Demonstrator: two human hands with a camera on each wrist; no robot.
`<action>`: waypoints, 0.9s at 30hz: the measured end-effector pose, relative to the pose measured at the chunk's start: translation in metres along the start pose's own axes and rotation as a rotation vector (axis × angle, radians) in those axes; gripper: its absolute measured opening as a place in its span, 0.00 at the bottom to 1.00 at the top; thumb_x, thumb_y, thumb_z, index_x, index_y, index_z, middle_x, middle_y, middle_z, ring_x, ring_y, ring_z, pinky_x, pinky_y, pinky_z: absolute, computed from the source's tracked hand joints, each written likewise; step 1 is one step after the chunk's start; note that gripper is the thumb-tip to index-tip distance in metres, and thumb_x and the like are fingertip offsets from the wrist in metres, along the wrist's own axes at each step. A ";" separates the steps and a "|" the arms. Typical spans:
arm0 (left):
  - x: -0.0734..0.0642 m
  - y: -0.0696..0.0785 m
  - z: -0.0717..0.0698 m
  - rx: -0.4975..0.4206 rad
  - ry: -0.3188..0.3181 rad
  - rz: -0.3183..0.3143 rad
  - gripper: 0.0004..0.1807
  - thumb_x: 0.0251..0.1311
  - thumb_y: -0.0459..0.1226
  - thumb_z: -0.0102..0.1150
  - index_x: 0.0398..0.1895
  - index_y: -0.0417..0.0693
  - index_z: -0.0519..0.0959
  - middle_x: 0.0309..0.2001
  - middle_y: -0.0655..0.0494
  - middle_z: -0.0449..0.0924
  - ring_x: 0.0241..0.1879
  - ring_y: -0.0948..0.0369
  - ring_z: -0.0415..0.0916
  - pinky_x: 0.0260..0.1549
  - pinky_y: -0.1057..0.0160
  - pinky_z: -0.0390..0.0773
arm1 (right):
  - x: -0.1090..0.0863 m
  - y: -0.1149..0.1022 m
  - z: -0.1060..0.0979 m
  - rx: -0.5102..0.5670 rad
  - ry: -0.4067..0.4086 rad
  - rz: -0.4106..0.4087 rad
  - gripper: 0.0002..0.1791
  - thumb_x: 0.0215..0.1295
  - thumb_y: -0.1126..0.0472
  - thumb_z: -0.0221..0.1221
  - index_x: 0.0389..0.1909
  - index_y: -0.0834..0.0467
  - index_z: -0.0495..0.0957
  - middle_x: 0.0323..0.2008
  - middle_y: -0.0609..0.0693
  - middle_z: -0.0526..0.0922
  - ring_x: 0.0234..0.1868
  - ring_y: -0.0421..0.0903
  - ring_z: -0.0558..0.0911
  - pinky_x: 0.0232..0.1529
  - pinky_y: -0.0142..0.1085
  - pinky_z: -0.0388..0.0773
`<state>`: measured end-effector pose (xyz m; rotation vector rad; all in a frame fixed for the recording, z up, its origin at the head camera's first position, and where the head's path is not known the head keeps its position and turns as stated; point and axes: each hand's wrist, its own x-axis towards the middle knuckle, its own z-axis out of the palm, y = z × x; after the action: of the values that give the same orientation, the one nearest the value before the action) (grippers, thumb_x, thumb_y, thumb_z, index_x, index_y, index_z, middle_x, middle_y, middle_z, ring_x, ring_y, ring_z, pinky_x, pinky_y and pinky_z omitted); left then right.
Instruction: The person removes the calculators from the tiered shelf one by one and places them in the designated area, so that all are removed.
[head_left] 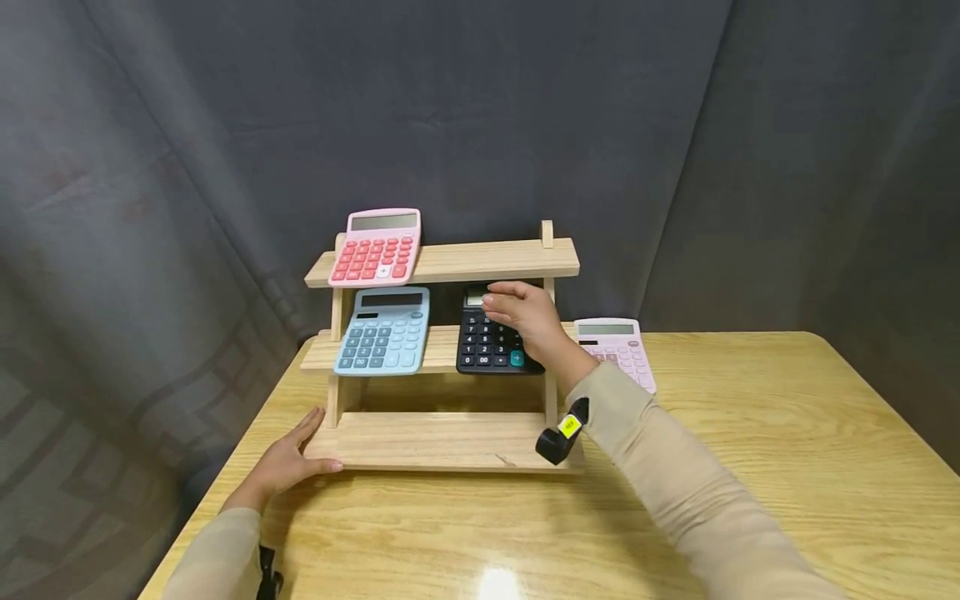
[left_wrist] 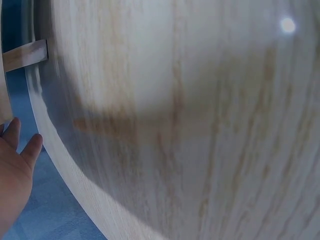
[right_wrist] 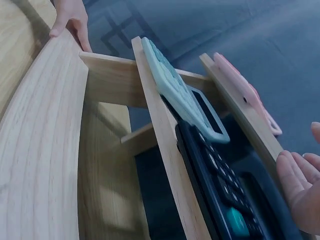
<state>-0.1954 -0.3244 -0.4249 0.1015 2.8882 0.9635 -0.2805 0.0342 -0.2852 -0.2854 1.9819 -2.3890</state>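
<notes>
A three-tier wooden display rack point(head_left: 442, 437) stands on the table. My right hand point(head_left: 528, 321) is over the upper right part of a black calculator point(head_left: 483, 342) on the middle shelf, its fingers extended. In the right wrist view those fingers point(right_wrist: 295, 175) show beside the top shelf. My left hand point(head_left: 288, 460) rests against the left end of the bottom shelf, thumb at its front edge and fingers straight along the side. A light blue calculator point(head_left: 386, 329) leans on the middle shelf's left part. Above it, a pink calculator with red keys point(head_left: 378, 246) leans on the top shelf.
A pale pink calculator point(head_left: 611, 342) is just right of the rack, partly hidden by my right forearm. The wooden table point(head_left: 787, 433) extends on both sides and in front. Grey curtains point(head_left: 480, 108) hang behind and to the left.
</notes>
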 end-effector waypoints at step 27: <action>0.001 0.000 0.001 -0.012 0.004 0.007 0.57 0.35 0.52 0.67 0.65 0.40 0.46 0.65 0.40 0.41 0.60 0.39 0.42 0.51 0.39 0.49 | 0.040 -0.002 0.065 0.067 0.009 0.103 0.20 0.55 0.69 0.56 0.49 0.70 0.69 0.45 0.62 0.74 0.46 0.55 0.75 0.39 0.31 0.74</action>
<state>-0.1962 -0.3238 -0.4260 0.1091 2.8876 0.9827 -0.3097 -0.0342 -0.2666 -0.1666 1.8669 -2.3904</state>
